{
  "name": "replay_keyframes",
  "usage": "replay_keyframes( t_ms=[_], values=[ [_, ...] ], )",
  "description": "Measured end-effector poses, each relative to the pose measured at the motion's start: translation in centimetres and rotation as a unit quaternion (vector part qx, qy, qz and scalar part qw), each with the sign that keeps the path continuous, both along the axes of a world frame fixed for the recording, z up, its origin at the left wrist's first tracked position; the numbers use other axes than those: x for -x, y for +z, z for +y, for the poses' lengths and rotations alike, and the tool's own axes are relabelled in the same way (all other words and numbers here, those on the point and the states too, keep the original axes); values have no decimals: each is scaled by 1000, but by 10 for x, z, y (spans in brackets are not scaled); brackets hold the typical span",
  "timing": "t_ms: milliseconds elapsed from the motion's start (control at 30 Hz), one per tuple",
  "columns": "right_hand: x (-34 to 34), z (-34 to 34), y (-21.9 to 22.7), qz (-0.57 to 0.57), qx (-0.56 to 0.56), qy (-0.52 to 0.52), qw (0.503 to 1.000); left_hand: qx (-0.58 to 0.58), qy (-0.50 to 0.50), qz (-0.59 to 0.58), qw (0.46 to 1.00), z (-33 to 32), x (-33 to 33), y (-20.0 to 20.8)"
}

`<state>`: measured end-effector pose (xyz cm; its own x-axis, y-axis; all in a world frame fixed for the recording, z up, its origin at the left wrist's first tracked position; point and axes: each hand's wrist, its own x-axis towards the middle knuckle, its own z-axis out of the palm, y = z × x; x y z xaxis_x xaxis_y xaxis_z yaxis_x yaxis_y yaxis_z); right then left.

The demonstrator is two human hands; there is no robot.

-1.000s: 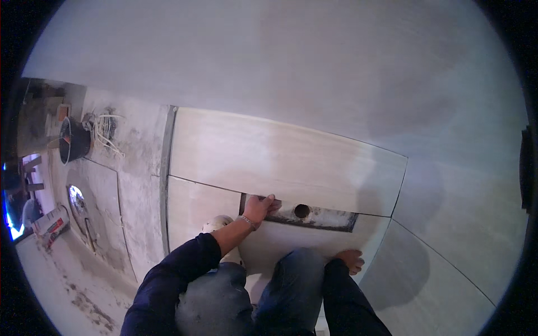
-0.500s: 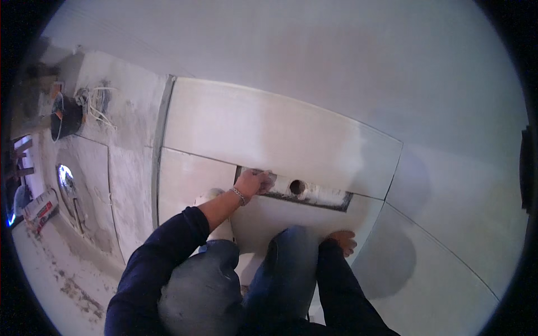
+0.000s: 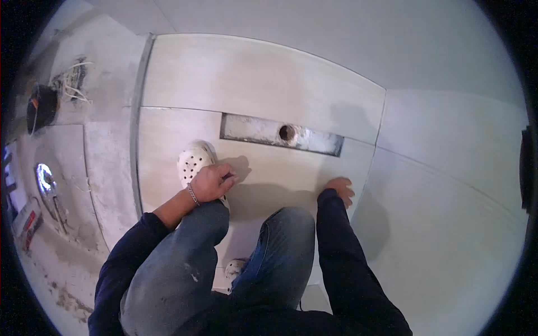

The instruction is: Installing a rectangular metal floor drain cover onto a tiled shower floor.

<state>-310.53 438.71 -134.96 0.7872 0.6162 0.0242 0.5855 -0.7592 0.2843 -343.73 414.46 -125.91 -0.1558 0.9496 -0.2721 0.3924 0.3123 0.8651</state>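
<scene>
One package showed: a small flat carton (image 3: 27,228) lay on the dusty floor (image 3: 61,269) at about nine o'clock, near the picture's left rim. It was oblong, white with red and dark patches. Its print was too blurred to tell. No signs or screens showed.

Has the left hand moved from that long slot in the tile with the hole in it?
Yes. The left hand has pulled back from the slot toward the person and now lies by the white shoe.
</scene>
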Motion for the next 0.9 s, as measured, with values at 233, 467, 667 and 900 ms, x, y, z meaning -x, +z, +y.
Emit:
replay_keyframes(
  t_ms=[233, 467, 667, 900],
  values=[
    [-12, 1, 19, 134, -28, -28, 990, -18, -22, 112, 993, 1, -12, -10],
    [-16, -16, 55, 228, -11, 3, 974, -31, 7, 112, 993, -1, -12, -12],
    [-39, -21, 53, 323, 58, 81, 941, 15, 32, 132, 991, -2, -11, -11],
    [-86, -13, 29, 382, 97, 172, 903, 17, 25, 140, 990, 7, -17, -8]
  ],
)
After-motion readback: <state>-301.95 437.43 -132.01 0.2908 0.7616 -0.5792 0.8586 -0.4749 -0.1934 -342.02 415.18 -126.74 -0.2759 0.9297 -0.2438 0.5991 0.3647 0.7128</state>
